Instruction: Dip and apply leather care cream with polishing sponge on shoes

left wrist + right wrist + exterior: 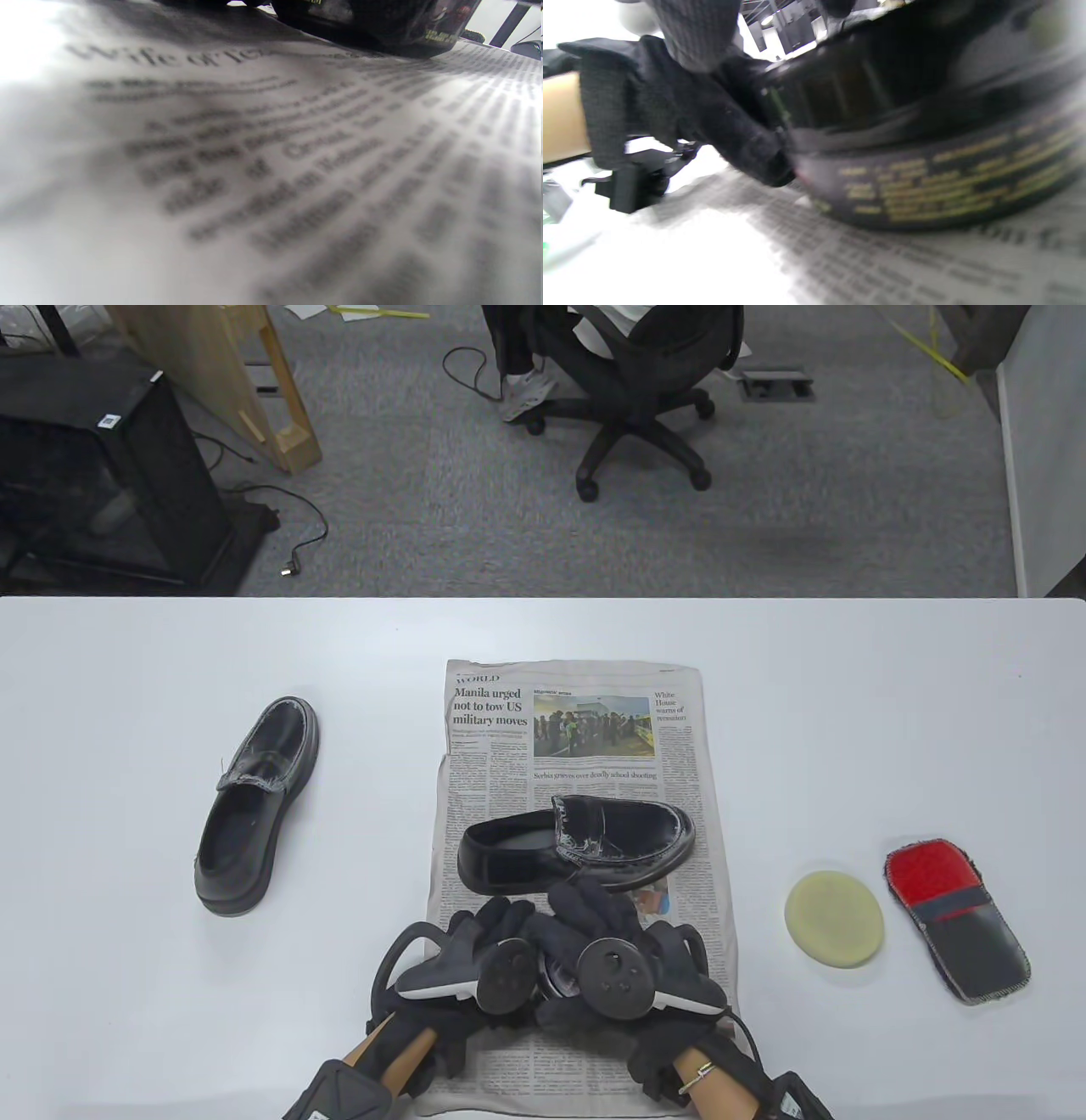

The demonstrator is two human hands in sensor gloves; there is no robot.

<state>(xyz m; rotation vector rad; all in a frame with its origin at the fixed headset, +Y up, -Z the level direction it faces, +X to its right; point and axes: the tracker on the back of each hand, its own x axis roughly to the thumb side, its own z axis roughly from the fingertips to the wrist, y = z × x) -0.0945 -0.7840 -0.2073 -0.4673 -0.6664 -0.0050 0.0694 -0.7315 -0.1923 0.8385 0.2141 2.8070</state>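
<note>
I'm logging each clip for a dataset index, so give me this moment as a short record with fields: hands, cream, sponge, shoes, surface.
hands: left hand and right hand meet over the newspaper's near end, around a black jar
cream: jar with gold print stands on the paper; hidden by the hands in the table view
sponge: pale round sponge lies untouched on the table, beside a red and black mitt
shoes: one shoe on the newspaper, other shoe on bare table

Both hands are wearing black knit sensor gloves. Left hand (475, 937) and right hand (611, 925) are each carrying a black, white-trimmed ring-shaped tracker with round button face. Right wrist is wearing a thin bracelet (701, 1074); black cable trailing alongside.
</note>
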